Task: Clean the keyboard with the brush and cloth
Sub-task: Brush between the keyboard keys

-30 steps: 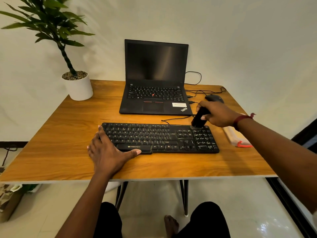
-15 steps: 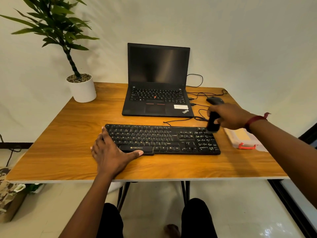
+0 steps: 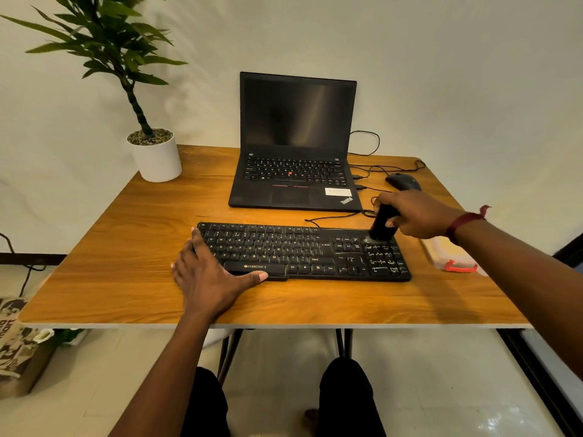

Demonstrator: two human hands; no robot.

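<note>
Keyboard (image 3: pixel 299 250): black, full-size, lying parallel to the near edge of the tabletop (image 3: pixel 126 247), a little right of centre. Behind it, towards the far edge, an open laptop (image 3: pixel 296 137) with a dark screen. At the far left corner, a potted plant (image 3: pixel 154 156) in a white pot.

Left hand (image 3: pixel 208 279) spread flat with fingers straight, resting on the keyboard's left end, thumb along its near edge, steadying rather than gripping. Right hand (image 3: pixel 416 216) curled tight round a stubby black brush (image 3: pixel 383 225), held upright with the bristle end down on the far row of the number pad.

A second back, brush down on that same pad; half a second back, carried off beyond the far right corner of the keys; now returned. Most likely short repeated sweeps, flicking dust off the right end. Letter keys apparently yet to be brushed, and the cloth stage not begun.

Near the right edge, a clear lidded box (image 3: pixel 451 257) with an orange clip, contents unclear, possibly the cloth. Behind the right hand, a black mouse (image 3: pixel 403 182) with trailing cable.
</note>
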